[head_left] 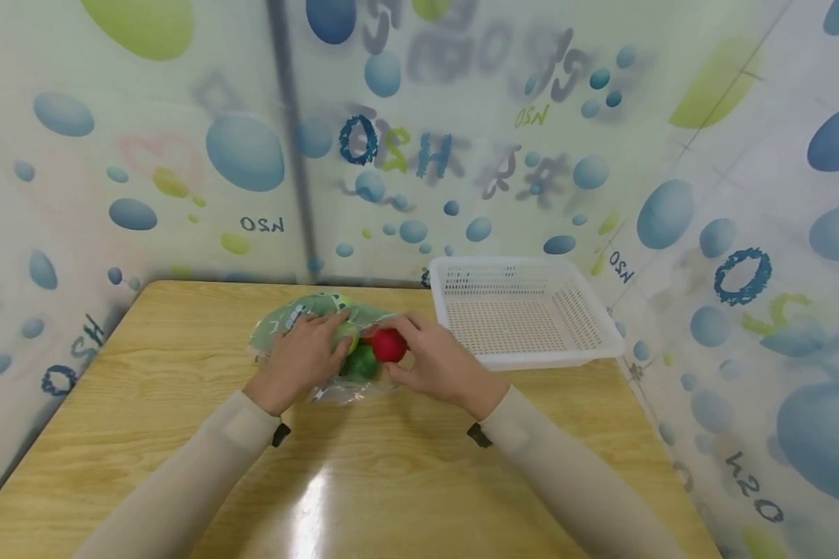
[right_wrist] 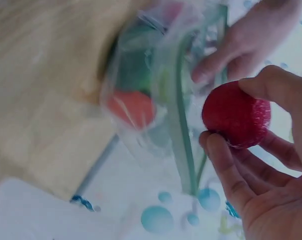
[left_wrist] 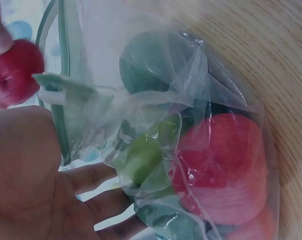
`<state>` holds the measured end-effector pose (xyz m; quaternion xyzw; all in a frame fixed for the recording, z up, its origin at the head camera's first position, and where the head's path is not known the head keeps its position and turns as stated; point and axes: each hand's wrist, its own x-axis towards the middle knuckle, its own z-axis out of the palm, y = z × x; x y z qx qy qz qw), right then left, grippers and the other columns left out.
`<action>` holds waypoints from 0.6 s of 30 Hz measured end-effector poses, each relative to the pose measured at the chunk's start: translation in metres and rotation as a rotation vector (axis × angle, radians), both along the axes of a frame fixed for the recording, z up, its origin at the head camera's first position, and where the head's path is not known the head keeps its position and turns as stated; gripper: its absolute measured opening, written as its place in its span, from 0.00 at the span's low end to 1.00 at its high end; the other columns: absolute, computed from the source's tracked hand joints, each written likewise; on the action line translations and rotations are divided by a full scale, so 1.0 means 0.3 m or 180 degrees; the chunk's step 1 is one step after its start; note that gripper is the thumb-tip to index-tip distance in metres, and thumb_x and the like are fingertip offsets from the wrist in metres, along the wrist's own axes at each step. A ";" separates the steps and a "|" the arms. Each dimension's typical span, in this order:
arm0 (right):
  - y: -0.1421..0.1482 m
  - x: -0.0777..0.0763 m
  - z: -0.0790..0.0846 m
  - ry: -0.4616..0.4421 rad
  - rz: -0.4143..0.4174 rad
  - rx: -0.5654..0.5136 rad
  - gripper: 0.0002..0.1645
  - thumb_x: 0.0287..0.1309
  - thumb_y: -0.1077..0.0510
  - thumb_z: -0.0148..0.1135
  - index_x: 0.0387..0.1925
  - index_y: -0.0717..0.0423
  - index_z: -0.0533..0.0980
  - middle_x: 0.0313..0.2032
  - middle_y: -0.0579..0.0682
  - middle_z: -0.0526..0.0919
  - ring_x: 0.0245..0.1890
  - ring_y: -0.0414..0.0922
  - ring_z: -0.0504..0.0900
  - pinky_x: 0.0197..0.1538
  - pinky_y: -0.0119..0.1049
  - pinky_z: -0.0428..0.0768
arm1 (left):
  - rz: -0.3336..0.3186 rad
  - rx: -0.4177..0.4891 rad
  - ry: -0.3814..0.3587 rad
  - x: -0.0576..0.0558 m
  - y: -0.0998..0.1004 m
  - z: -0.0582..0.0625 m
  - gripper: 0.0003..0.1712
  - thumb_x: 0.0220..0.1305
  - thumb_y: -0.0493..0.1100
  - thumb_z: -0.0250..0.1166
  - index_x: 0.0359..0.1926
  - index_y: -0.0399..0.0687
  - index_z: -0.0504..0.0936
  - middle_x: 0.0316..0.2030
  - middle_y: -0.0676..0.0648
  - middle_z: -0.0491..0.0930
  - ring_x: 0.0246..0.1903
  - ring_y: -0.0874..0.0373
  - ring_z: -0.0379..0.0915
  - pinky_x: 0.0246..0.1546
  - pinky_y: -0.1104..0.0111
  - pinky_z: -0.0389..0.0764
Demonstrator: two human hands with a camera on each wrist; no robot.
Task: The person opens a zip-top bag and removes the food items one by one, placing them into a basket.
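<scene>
Pinching a red fruit point(head_left: 389, 345), our right grip point(head_left: 442, 355) has it just outside the zip bag point(right_wrist: 177, 117), with the white basket point(head_left: 541, 360) to that grip's right. Our left grip point(head_left: 302, 355), fingers spread, rests on the bag. More fruit point(left_wrist: 223, 172) sits inside, so we seem only part done.

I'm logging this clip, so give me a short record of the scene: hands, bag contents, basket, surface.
Left hand: touches the clear plastic bag
Right hand: holds a red round item between thumb and fingers, near the bag's mouth
Contents: large red item, green items
Basket: white, perforated, right of the bag
Surface: wood-grain table
</scene>
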<state>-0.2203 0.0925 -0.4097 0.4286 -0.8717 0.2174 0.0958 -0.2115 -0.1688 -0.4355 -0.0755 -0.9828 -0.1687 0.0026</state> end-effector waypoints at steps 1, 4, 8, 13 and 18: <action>0.009 -0.004 0.010 0.0013 -0.0006 -0.0071 0.35 0.69 0.59 0.84 0.72 0.59 0.79 0.61 0.58 0.88 0.50 0.46 0.94 0.55 0.36 0.95 | 0.0003 0.0004 0.0002 0.000 -0.002 -0.001 0.35 0.91 0.54 0.58 0.90 0.52 0.71 0.83 0.36 0.77 0.82 0.27 0.71 0.73 0.15 0.71; 0.039 -0.023 0.044 0.0054 -0.0059 -0.0270 0.35 0.68 0.60 0.84 0.70 0.62 0.79 0.60 0.59 0.88 0.50 0.48 0.94 0.54 0.38 0.95 | 0.0014 0.0026 -0.0001 0.001 -0.007 -0.001 0.35 0.91 0.54 0.57 0.90 0.51 0.70 0.83 0.36 0.78 0.82 0.27 0.71 0.73 0.14 0.70; 0.099 -0.071 0.078 0.0081 -0.0273 -0.0365 0.34 0.68 0.61 0.84 0.70 0.65 0.79 0.60 0.61 0.88 0.49 0.50 0.93 0.53 0.43 0.96 | 0.0035 0.0044 0.0012 0.003 -0.014 -0.002 0.35 0.92 0.54 0.55 0.90 0.50 0.70 0.82 0.36 0.79 0.82 0.27 0.71 0.73 0.15 0.70; 0.208 -0.148 0.100 -0.0068 -0.0791 -0.0022 0.33 0.71 0.60 0.81 0.71 0.65 0.79 0.60 0.64 0.89 0.50 0.54 0.92 0.56 0.49 0.96 | 0.0047 0.0025 -0.0020 0.006 -0.019 -0.002 0.35 0.92 0.55 0.54 0.90 0.50 0.70 0.81 0.36 0.81 0.82 0.28 0.70 0.73 0.15 0.70; 0.365 -0.232 0.099 -0.0502 -0.1446 0.0530 0.32 0.74 0.56 0.78 0.72 0.64 0.79 0.60 0.65 0.90 0.55 0.59 0.91 0.61 0.57 0.94 | 0.0044 0.0032 -0.0047 0.008 -0.017 -0.001 0.35 0.93 0.55 0.54 0.90 0.49 0.71 0.81 0.36 0.80 0.83 0.27 0.69 0.74 0.14 0.69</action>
